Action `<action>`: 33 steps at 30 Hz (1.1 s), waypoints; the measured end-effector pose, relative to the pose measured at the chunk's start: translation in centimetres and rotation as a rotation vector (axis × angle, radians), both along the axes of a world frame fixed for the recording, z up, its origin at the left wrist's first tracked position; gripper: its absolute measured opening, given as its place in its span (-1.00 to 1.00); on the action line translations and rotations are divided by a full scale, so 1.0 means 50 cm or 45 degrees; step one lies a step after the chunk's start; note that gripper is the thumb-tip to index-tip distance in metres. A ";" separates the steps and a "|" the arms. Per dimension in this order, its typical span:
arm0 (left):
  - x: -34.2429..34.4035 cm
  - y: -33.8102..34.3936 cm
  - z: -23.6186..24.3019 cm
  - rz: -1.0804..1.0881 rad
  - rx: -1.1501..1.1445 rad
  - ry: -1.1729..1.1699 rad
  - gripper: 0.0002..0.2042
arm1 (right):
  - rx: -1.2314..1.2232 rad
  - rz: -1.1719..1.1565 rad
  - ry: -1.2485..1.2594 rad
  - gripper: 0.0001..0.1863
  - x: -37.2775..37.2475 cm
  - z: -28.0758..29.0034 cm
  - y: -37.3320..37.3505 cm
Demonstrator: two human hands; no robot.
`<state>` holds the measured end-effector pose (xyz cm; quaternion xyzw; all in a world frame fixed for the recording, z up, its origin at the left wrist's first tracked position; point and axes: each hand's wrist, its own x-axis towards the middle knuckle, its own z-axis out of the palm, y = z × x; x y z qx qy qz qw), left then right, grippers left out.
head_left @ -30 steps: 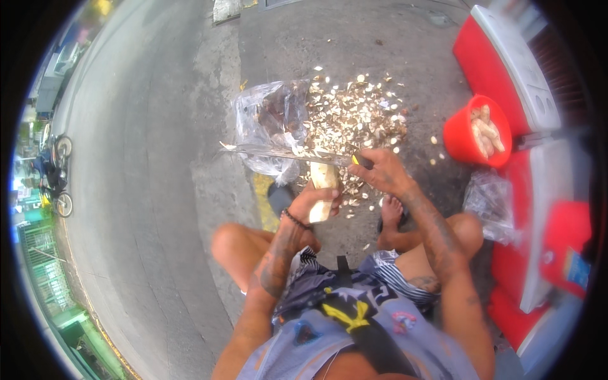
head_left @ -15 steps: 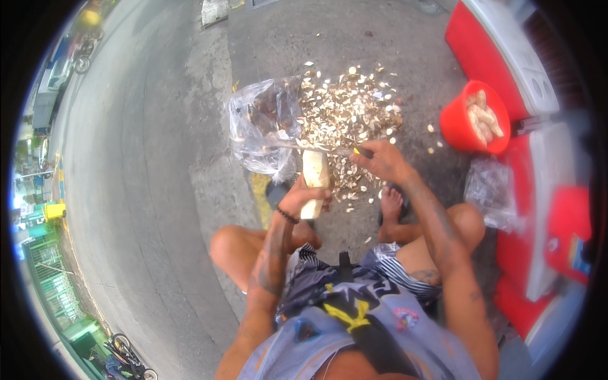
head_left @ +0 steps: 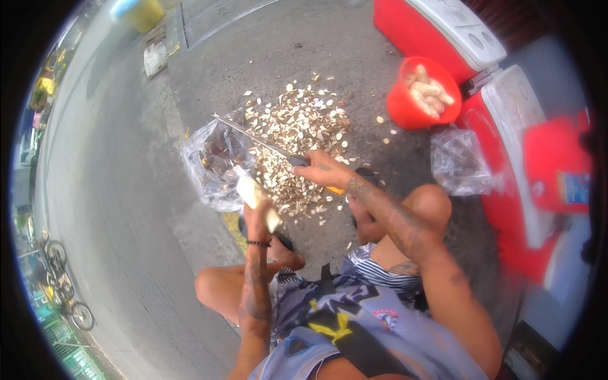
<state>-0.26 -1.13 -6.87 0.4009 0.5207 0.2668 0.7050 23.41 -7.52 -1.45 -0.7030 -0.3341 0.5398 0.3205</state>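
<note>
My left hand [head_left: 256,221] is wrapped round a pale, peeled root that looks like cassava [head_left: 249,190], which leans up and to the left. Both are smeared by motion. In my right hand [head_left: 326,170] is the dark handle of a long knife [head_left: 256,138]. Its blade points to the far left, apart from the root and above the peelings. A broad heap of white and brown peelings [head_left: 304,123] covers the ground beyond my hands. Beside the heap, on the left, lies a clear plastic bag [head_left: 212,158] with something brown inside that I cannot make out.
A red bucket [head_left: 400,107] holds several pale peeled roots [head_left: 430,95] at the right. Red coolers with white lids [head_left: 453,31] line the right side, with a crumpled clear bag [head_left: 459,161] beside them. My feet and knees flank the near ground. Bicycles [head_left: 66,288] stand far left.
The knife has come away from the root, its blade swinging to point up and left. My left hand has tilted the root leftward. The whole view has turned and shifted.
</note>
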 end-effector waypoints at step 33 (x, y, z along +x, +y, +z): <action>0.764 -0.136 0.182 -0.803 0.387 -0.338 -0.54 | 0.522 0.003 0.477 -0.58 -0.159 -0.115 -0.047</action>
